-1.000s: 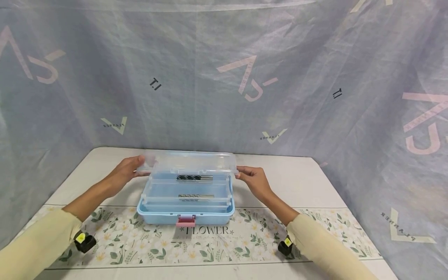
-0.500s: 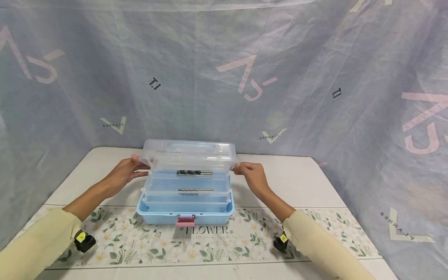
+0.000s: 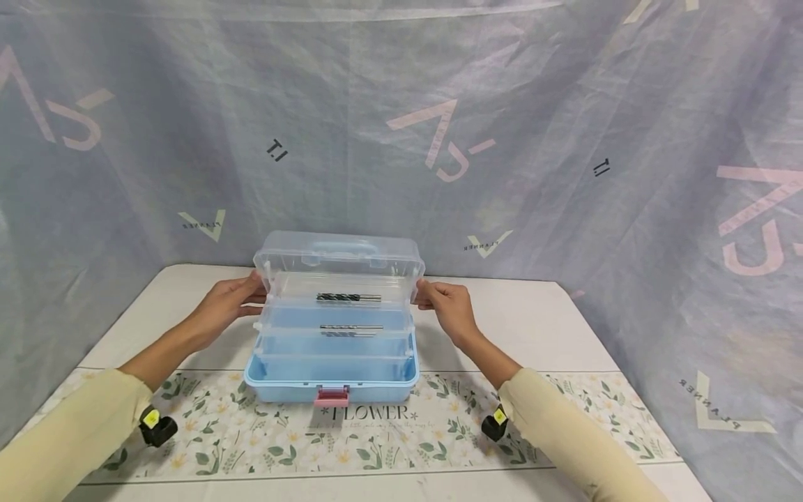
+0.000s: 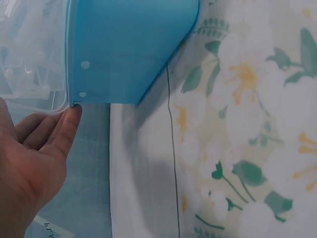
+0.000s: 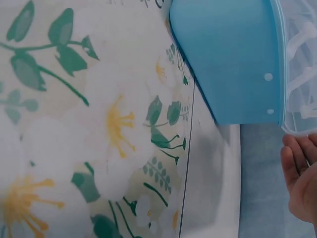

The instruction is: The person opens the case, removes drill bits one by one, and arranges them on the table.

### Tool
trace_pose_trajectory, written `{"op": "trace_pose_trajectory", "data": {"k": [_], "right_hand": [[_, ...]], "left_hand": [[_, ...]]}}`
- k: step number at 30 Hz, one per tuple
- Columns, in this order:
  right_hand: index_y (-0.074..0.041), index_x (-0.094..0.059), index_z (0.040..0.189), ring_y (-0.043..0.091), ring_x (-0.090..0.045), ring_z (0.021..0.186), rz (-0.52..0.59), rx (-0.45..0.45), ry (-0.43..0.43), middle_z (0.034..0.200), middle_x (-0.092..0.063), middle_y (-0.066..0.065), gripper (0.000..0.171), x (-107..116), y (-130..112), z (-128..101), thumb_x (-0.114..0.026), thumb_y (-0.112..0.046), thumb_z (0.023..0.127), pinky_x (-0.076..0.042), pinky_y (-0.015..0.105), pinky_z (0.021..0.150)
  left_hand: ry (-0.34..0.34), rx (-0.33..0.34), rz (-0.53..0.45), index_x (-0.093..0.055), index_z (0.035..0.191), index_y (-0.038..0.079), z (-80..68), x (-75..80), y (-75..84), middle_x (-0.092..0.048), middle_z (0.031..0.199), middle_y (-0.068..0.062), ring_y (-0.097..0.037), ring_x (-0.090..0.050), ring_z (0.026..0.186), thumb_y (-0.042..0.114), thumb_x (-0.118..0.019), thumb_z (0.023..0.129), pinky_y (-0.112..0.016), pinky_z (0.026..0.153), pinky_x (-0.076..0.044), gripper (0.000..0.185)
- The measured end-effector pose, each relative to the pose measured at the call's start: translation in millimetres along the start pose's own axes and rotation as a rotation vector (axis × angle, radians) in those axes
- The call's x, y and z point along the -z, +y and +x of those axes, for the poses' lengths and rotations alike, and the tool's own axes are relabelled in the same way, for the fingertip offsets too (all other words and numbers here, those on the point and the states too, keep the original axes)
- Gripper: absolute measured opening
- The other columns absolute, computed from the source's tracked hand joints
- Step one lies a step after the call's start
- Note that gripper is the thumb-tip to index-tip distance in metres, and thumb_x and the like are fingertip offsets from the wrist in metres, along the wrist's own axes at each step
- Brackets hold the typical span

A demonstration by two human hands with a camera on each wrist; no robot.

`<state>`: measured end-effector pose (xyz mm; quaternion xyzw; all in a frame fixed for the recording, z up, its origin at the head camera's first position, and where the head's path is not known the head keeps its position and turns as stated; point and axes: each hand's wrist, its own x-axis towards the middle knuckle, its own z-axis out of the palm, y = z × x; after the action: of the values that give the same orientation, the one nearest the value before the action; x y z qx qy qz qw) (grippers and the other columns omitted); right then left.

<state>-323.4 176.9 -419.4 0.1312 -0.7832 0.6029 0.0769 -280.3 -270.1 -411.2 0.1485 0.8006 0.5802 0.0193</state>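
A light blue toolbox (image 3: 288,392) with a pink latch (image 3: 332,397) stands on the table in the head view. Its clear lid (image 3: 339,244) is tilted up toward the back, and the clear tiered trays (image 3: 276,333) have fanned out above the base. One dark-fluted drill bit (image 3: 348,298) lies on the upper tray, a silver drill bit (image 3: 351,328) on the tray below. My left hand (image 3: 228,305) holds the lid's left corner, fingers close under the edge in the left wrist view. At the right corner my right hand (image 3: 450,308) pinches the lid, thumb and fingers at its side.
A white cloth with a floral band (image 3: 276,446) covers the table. Grey printed fabric (image 3: 351,174) hangs close behind the toolbox and along both sides. Each wrist carries a small black camera (image 3: 158,429).
The lid has swung up and back, raised at both sides by my hands. The trays and the two drill bits have risen with it, while the toolbox base stays put.
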Motion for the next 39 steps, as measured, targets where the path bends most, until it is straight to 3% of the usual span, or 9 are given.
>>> {"op": "trace_pose_trajectory", "data": {"k": [6,13,18,23,27,33,39], "right_hand": [[0.006,-0.084,0.120,0.011,-0.085,0.088,0.065,-0.010,0.002,0.107,-0.087,0.020,0.035,-2,1,5,-0.073,-0.027,0.113,-0.070,0.030,0.085],[0.009,-0.082,0.116,0.006,-0.081,0.083,0.078,-0.004,0.008,0.099,-0.086,0.014,0.031,-5,7,8,-0.074,-0.021,0.112,-0.069,0.027,0.084],[0.009,-0.082,0.116,0.005,-0.078,0.080,0.057,0.001,0.020,0.096,-0.084,0.012,0.026,-9,9,11,-0.073,-0.014,0.112,-0.068,0.024,0.081],[0.008,-0.083,0.117,0.006,-0.078,0.081,0.002,-0.004,0.036,0.103,-0.084,0.021,0.024,-12,9,13,-0.073,-0.013,0.112,-0.068,0.025,0.081],[0.006,-0.083,0.118,0.009,-0.079,0.083,-0.006,-0.023,0.046,0.106,-0.084,0.023,0.024,-13,10,14,-0.073,-0.015,0.112,-0.068,0.028,0.083],[0.004,-0.084,0.116,0.012,-0.077,0.082,0.021,-0.045,0.058,0.099,-0.082,0.015,0.025,-16,13,17,-0.074,-0.018,0.112,-0.068,0.030,0.083],[0.002,-0.084,0.112,0.014,-0.075,0.080,0.000,-0.066,0.061,0.089,-0.077,0.002,0.028,-18,16,21,-0.074,-0.024,0.112,-0.070,0.038,0.086]], "left_hand": [[0.037,0.024,0.048,-0.048,0.163,-0.014,4.3,-2.9,-0.2,-0.069,0.150,-0.028,0.013,-0.070,0.111,0.042,-0.039,0.125,-0.016,0.096,-0.062,0.068],[0.070,0.026,0.082,-0.051,0.163,-0.010,6.7,-3.1,-2.8,-0.076,0.132,-0.002,0.012,-0.070,0.109,0.041,-0.042,0.124,-0.017,0.094,-0.063,0.065],[0.108,0.034,0.114,-0.055,0.161,-0.006,9.9,-4.9,-3.9,-0.072,0.117,0.014,0.008,-0.069,0.104,0.042,-0.044,0.124,-0.015,0.090,-0.061,0.062],[0.155,0.050,0.144,-0.057,0.158,-0.004,15.1,-7.3,-5.4,-0.070,0.113,0.008,0.004,-0.068,0.099,0.041,-0.046,0.124,-0.017,0.086,-0.061,0.058],[0.176,0.062,0.155,-0.055,0.161,-0.001,19.0,-8.7,-8.1,-0.069,0.120,-0.004,0.003,-0.066,0.097,0.039,-0.047,0.124,-0.018,0.083,-0.063,0.055],[0.185,0.074,0.150,-0.049,0.168,0.001,21.4,-10.4,-10.5,-0.069,0.133,-0.020,0.004,-0.067,0.093,0.033,-0.047,0.124,-0.017,0.082,-0.064,0.054],[0.174,0.082,0.138,-0.046,0.171,0.001,24.4,-10.5,-11.4,-0.071,0.125,-0.020,0.001,-0.072,0.088,0.024,-0.049,0.123,-0.019,0.083,-0.066,0.053]]}}
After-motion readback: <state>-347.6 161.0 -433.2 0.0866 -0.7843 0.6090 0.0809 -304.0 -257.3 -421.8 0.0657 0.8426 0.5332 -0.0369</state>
